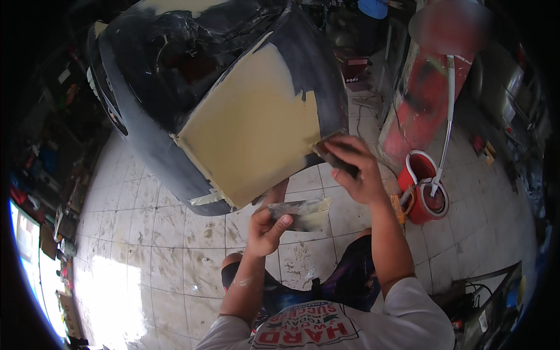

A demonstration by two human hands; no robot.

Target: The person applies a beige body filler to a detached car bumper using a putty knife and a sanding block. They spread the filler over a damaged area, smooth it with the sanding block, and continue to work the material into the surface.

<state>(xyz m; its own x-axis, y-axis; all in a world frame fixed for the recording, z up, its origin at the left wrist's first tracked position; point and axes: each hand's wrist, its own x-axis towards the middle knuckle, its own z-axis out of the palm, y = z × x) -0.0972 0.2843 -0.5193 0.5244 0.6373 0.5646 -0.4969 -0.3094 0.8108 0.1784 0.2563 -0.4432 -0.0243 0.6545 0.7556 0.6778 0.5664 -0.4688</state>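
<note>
A dark car bumper stands tilted in front of me, a broad patch of beige body filler spread across its near side. My right hand is closed on a dark, filler-smeared spreader, its edge at the patch's lower right corner. Below the bumper, my left hand grips a flat putty plate between thumb and fingers. Grey and beige smears cover that plate. Filler ridges run along the patch's left border, and a pale strip lies at the bumper's lower end.
A red mop bucket with a mop handle stands to the right, near a large red cylinder. Stained white tiles make up the floor. Cluttered shelves line the left. At the far end another person is partly visible.
</note>
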